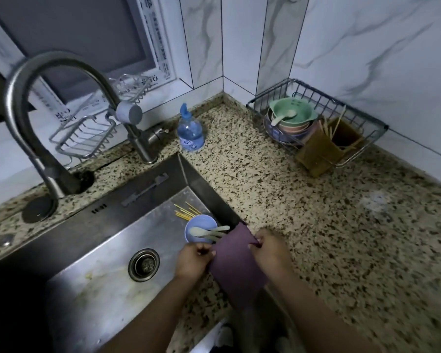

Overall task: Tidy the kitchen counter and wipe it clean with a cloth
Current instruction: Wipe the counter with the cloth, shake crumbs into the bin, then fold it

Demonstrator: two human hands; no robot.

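Note:
A purple cloth [236, 263] hangs spread between both hands over the sink's front right corner. My left hand [192, 261] pinches its left edge and my right hand [271, 248] pinches its upper right corner. Just behind the cloth, a blue bowl [197, 226] with two pale spoons [209, 231] sits in the steel sink [107, 250], beside several yellow chopsticks [186, 212]. The speckled granite counter [329, 225] stretches to the right, with a pale smear [374, 200] on it.
A wire dish rack [313, 110] in the back right corner holds stacked bowls [292, 118] and a brown chopstick holder [326, 149]. A clear bottle with a blue cap [190, 132] stands behind the sink. The curved tap [49, 103] and wire soap baskets [87, 136] are at left.

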